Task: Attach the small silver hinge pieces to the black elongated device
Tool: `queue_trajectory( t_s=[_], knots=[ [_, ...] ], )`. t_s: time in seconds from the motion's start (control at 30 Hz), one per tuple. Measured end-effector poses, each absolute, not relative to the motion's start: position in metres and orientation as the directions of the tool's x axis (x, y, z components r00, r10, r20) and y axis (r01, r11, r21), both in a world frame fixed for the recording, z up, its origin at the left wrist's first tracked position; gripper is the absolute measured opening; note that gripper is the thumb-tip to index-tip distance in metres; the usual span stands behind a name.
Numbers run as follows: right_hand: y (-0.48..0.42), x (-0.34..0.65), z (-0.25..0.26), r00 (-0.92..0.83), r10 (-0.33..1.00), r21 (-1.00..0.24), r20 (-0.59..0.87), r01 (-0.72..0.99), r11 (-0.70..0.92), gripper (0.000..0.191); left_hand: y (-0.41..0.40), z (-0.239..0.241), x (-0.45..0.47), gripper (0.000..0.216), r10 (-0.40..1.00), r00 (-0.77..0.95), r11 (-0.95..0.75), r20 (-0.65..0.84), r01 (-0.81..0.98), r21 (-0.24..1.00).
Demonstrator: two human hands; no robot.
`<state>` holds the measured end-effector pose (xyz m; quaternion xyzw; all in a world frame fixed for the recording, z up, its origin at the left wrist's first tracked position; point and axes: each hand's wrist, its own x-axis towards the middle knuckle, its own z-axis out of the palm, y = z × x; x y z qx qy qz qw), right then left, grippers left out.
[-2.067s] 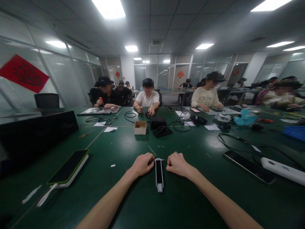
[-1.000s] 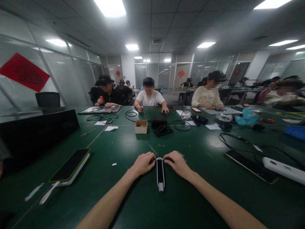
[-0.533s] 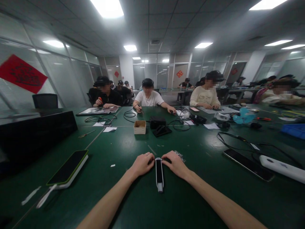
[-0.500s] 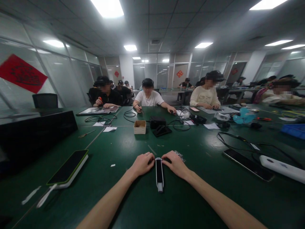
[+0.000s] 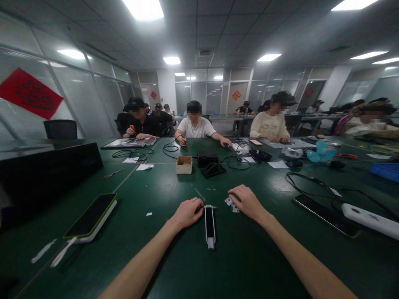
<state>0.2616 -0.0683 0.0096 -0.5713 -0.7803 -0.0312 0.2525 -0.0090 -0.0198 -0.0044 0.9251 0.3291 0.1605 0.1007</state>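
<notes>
"Can you read anything?"
"No. The red poster (image 5: 31,93) on the left glass wall (image 5: 77,93) bears dark marks, too blurred to make out."
"And the small red sign (image 5: 237,95) on the far door (image 5: 239,86)?"
"Its marks are too small to read."

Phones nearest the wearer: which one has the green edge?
The green-edged phone, well to the left of the left hand. The other phone, to the right of the right hand, shows a thin pale rim instead.
</notes>
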Motion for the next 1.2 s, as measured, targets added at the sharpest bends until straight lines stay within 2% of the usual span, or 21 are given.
queue_trajectory(
  t_s=[0.17, 0.33, 0.67, 1.0, 1.2],
  knots=[
    [-0.064, 0.301, 0.009, -0.142, 0.946, -0.162, 0.291, 0.967, 0.195, 0.024, -0.02, -0.006, -0.009, 0.01, 0.643, 0.731, -0.763, 0.23, 0.583, 0.279],
    [-0.064, 0.304, 0.007, -0.176, 0.971, -0.152, 0.164, 0.968, 0.201, 0.024, -0.019, -0.006, -0.008, 0.01, 0.65, 0.728, -0.757, 0.22, 0.594, 0.272],
    [-0.063, 0.304, 0.0, -0.186, 0.977, -0.248, 0.102, 0.947, 0.206, 0.023, -0.02, -0.004, -0.009, 0.01, 0.645, 0.733, -0.76, 0.216, 0.585, 0.283],
    [-0.064, 0.301, 0.0, -0.135, 0.987, -0.273, 0.082, 0.95, 0.152, 0.019, -0.02, -0.005, -0.008, 0.011, 0.659, 0.724, -0.747, 0.204, 0.598, 0.292],
    [-0.063, 0.299, 0.002, -0.142, 0.987, -0.238, 0.076, 0.959, 0.156, 0.016, -0.019, -0.005, -0.008, 0.01, 0.642, 0.733, -0.763, 0.226, 0.584, 0.276]
  ],
)
